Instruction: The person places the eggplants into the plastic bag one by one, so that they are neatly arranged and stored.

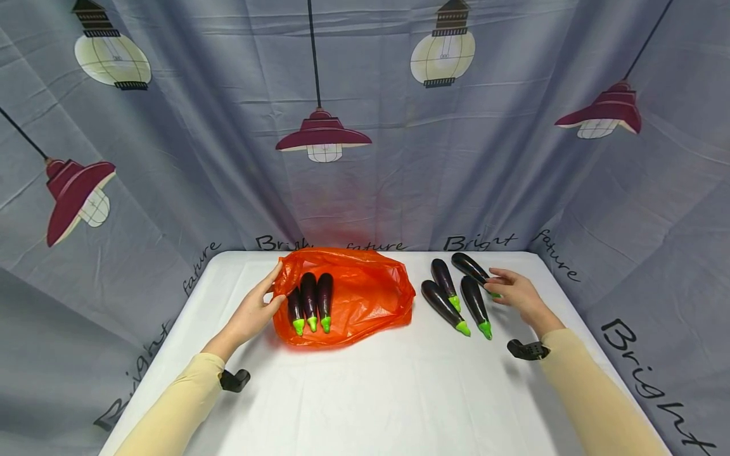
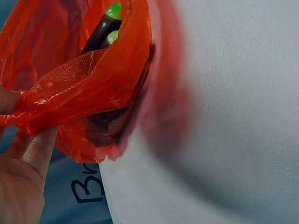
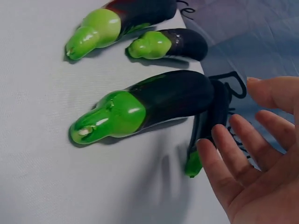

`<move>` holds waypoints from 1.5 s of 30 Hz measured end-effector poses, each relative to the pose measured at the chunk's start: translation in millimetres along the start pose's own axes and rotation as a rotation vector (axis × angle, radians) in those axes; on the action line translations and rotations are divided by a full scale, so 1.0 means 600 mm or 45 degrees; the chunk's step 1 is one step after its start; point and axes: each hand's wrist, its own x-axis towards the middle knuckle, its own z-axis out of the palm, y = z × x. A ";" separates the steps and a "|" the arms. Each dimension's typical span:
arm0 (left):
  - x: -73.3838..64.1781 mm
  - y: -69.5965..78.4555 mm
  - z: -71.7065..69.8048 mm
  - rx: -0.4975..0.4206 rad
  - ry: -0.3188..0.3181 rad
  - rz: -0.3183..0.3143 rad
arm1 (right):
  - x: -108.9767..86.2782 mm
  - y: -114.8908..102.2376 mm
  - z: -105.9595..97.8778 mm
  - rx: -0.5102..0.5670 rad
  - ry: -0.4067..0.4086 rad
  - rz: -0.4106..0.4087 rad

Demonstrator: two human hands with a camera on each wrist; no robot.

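Note:
My left hand [image 1: 251, 320] pinches the left rim of a red plastic bag [image 1: 365, 307], its thumb and fingers on opposite sides of the film. Inside the bag, at its left, three dark eggplants [image 1: 308, 301] with green caps lie side by side. To the right of the bag, several more eggplants [image 1: 445, 306] are spread on the white table. My right hand [image 1: 520, 295] hovers with spread fingers close to the rearmost eggplant [image 1: 469, 266], overlapping its capped end in the head view. Nothing is held in its palm [image 3: 273, 196] in the right wrist view.
The white tablecloth [image 1: 365, 399] stretches in front of the bag toward me. Behind and at both sides hangs a grey-blue curtain [image 1: 365, 196] printed with lamps and lettering. A black wrist device [image 1: 527, 349] sits below each hand.

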 end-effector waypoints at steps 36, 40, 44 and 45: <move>-0.001 -0.001 0.002 0.018 0.009 0.019 | -0.003 0.003 0.011 -0.191 -0.261 0.352; -0.001 -0.002 0.002 0.019 0.012 0.028 | -0.003 0.006 0.012 -0.190 -0.273 0.340; -0.001 -0.001 0.002 0.017 0.009 0.006 | -0.002 0.009 0.013 -0.184 -0.281 0.334; -0.001 -0.001 0.002 0.013 0.007 0.000 | -0.002 0.010 0.013 -0.181 -0.281 0.336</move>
